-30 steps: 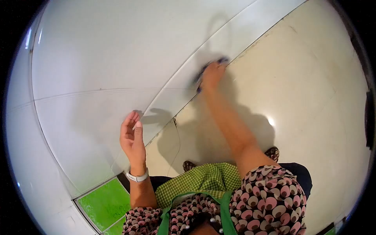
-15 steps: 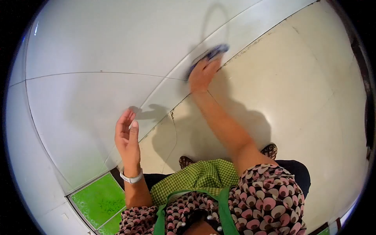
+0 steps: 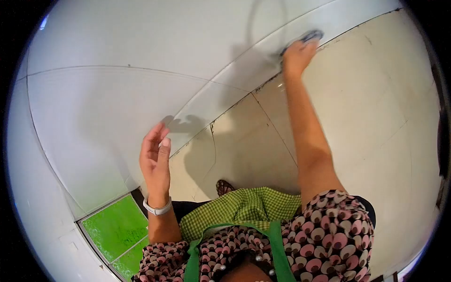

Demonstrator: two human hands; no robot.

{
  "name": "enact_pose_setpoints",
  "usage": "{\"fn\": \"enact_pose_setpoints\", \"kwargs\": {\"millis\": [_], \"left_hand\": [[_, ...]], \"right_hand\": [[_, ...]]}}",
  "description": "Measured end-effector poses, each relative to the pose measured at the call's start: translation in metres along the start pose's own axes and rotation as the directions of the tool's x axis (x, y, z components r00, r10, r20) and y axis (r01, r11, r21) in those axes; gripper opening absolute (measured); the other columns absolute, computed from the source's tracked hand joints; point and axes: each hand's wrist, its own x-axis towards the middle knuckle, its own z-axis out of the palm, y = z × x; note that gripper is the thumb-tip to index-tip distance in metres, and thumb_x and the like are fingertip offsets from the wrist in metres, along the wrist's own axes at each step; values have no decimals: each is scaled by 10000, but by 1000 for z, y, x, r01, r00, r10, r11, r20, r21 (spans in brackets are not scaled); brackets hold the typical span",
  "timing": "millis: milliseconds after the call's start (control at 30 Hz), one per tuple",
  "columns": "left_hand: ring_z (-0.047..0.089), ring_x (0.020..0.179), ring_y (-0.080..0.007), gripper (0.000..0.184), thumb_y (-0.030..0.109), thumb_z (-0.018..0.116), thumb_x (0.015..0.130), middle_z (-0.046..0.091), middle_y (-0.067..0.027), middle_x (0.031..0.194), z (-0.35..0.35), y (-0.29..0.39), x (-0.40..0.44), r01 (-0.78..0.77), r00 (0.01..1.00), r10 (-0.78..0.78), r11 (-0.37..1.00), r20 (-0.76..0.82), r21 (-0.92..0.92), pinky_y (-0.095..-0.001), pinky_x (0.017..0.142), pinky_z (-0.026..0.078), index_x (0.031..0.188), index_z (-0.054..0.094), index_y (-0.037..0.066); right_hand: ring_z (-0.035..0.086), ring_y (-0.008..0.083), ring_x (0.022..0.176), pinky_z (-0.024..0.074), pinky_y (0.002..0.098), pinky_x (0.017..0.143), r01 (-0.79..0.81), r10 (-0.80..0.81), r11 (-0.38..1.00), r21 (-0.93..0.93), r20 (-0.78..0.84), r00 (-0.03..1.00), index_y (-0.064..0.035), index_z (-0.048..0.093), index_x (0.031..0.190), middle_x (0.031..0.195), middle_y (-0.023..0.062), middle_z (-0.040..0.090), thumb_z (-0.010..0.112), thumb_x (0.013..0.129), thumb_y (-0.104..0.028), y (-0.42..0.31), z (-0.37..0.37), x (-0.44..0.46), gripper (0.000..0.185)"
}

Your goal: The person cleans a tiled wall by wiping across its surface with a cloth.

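My right hand is closed on a dark blue and grey cloth, blurred by motion, and presses it on the lower strip of the white tiled wall, just above the floor seam. Raised near the wall at left, my left hand has its fingers loosely curved and apart, with nothing in it. A white band circles the left wrist.
The cream tiled floor spreads to the right, with dark marks along its seam with the wall. Green tiles lie at lower left. A patterned shoe shows beyond the green checked apron. A dark edge runs down the far right.
My right hand has moved up and to the right along the base of the wall with the cloth. My left hand has stayed nearly in place.
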Motion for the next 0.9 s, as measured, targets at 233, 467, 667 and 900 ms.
{"fn": "enact_pose_setpoints", "kwargs": {"millis": [233,467,667,900], "left_hand": [[510,1134,-195,368,107,562,901,524,-112,1258,-5,-3,-3,32,999,-32,999,10,-31,-306,949,388,1243,489,-6],[519,1136,-221,363,140,549,911,521,-126,1260,15,15,6,16,1000,-16,1000,14,-18,-335,940,409,1239,495,-7],[531,1127,-240,360,167,534,920,521,-144,1258,25,12,12,12,1000,-12,1000,11,2,-355,921,435,1231,500,-11],[528,1129,-224,350,114,541,911,528,-134,1250,21,0,7,11,1000,-10,999,29,-35,-335,933,436,1228,494,-26]], "right_hand": [[374,365,1253,279,394,1049,94,-91,995,37,-71,993,115,409,1250,1359,273,366,483,851,-112,-35,-8,1,465],[65,469,1352,53,497,1109,-206,188,978,39,270,944,149,110,1362,1441,351,31,390,908,-187,-70,24,-198,630],[138,455,1339,123,483,1103,-591,553,800,-103,509,660,195,148,1323,1414,361,135,416,858,-133,-73,37,-250,628],[520,388,1018,398,448,896,-521,591,800,-297,541,599,92,567,938,1113,259,550,521,784,-130,79,29,-170,274]]}}
